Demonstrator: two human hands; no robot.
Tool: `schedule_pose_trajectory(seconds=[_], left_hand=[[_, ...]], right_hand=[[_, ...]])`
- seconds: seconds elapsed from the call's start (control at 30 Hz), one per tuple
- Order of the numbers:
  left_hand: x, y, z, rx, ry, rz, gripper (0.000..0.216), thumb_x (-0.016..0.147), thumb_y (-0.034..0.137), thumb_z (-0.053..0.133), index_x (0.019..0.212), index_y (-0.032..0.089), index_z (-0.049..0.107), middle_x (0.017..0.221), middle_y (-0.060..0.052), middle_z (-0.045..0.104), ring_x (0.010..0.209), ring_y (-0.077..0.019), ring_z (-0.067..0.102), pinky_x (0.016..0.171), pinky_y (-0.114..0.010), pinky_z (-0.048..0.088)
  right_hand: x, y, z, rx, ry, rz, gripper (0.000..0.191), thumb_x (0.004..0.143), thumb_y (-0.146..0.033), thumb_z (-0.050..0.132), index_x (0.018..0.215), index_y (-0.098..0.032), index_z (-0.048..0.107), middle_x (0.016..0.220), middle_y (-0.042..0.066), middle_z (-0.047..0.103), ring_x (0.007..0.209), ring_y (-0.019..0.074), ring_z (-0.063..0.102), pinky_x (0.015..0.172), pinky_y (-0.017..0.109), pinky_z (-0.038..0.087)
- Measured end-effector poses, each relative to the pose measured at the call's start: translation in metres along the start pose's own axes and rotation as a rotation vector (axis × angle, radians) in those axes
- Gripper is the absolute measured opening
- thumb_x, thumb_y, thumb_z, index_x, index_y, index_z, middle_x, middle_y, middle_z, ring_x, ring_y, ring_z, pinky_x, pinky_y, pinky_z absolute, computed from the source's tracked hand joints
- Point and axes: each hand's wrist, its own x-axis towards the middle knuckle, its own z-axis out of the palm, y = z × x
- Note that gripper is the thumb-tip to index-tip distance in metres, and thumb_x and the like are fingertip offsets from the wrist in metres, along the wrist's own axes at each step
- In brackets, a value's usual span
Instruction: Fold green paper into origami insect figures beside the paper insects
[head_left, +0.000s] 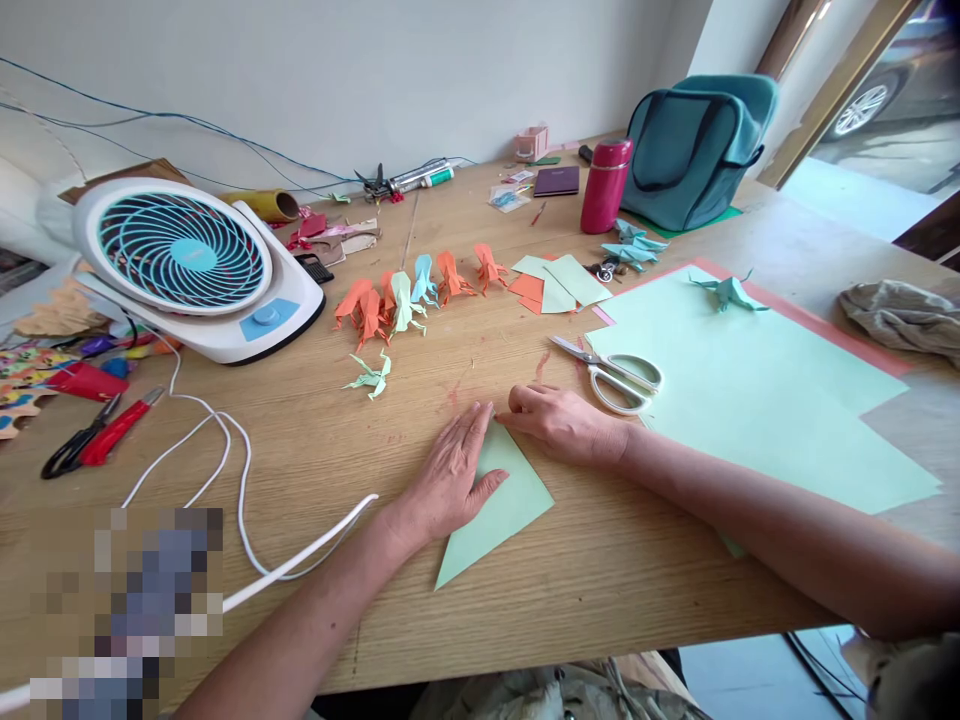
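Note:
A pale green sheet of paper (pixel 504 510), folded into a triangle, lies on the wooden table in front of me. My left hand (pixel 454 470) rests flat across its left side, fingers stretched toward the far tip and thumb spread over the middle. At that far tip, my right hand (pixel 559 420) is closed, its fingers curled and the index fingertip at the paper's edge. Just beyond my right wrist are white-handled scissors (pixel 619 378). Farther off to the left of them sits a small pale green origami figure (pixel 371 376).
Large green sheets (pixel 772 390) spread at right. Orange origami figures (pixel 454 277) and cut paper squares (pixel 574 283) lie beyond my hands. A fan (pixel 199 260), white cable (pixel 244 480) and red-handled cutter (pixel 120 430) are left. A red flask (pixel 606 187) and teal bag (pixel 686 150) stand behind.

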Motion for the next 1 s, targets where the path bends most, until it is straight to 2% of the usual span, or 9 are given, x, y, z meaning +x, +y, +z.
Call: schedule_pose_trajectory(seconds=[0.1, 0.33, 0.6, 0.83, 1.0], left_hand=[[0.0, 0.0, 0.0, 0.002, 0.0, -0.005, 0.071, 0.101, 0.045, 0.033, 0.156, 0.015, 0.001, 0.16, -0.02, 0.022, 0.15, -0.0296, 0.019, 0.119, -0.051, 0.024], [0.0, -0.002, 0.002, 0.029, 0.003, 0.009, 0.07, 0.101, 0.043, 0.035, 0.156, 0.016, 0.001, 0.16, -0.02, 0.023, 0.15, -0.0294, 0.018, 0.119, -0.051, 0.025], [0.0, -0.002, 0.001, 0.015, 0.002, -0.003, 0.069, 0.101, 0.045, 0.034, 0.156, 0.016, 0.002, 0.16, -0.02, 0.023, 0.15, -0.0298, 0.02, 0.118, -0.051, 0.026], [0.0, -0.001, 0.002, 0.005, 0.015, 0.001, 0.069, 0.101, 0.045, 0.035, 0.156, 0.019, 0.003, 0.16, -0.018, 0.024, 0.149, -0.0293, 0.021, 0.118, -0.051, 0.026], [0.001, -0.001, 0.001, 0.016, 0.013, 0.008, 0.069, 0.101, 0.044, 0.036, 0.156, 0.017, 0.004, 0.16, -0.018, 0.024, 0.15, -0.0284, 0.02, 0.119, -0.049, 0.025]], right_hand=[[-0.004, -0.001, -0.004, 0.001, -0.006, -0.038, 0.032, 0.098, -0.012, 0.037, 0.114, -0.014, 0.065, 0.095, 0.01, 0.056, 0.076, 0.0164, 0.051, 0.071, 0.03, 0.046], [-0.018, -0.008, -0.01, 0.062, -0.032, -0.059, 0.033, 0.1, -0.013, 0.034, 0.106, -0.013, 0.066, 0.098, 0.011, 0.058, 0.086, 0.019, 0.052, 0.077, 0.033, 0.047], [-0.027, -0.016, -0.012, 0.116, 0.005, -0.045, 0.034, 0.1, -0.013, 0.033, 0.099, -0.013, 0.067, 0.097, 0.012, 0.059, 0.087, 0.0195, 0.053, 0.08, 0.034, 0.047], [-0.036, -0.021, -0.015, 0.159, -0.02, -0.042, 0.029, 0.093, -0.006, 0.04, 0.103, -0.015, 0.066, 0.1, 0.011, 0.059, 0.089, 0.0196, 0.054, 0.082, 0.034, 0.046], [-0.039, -0.025, -0.019, 0.174, -0.027, -0.043, 0.03, 0.098, -0.009, 0.037, 0.099, -0.014, 0.066, 0.097, 0.011, 0.058, 0.089, 0.0197, 0.053, 0.082, 0.035, 0.047]])
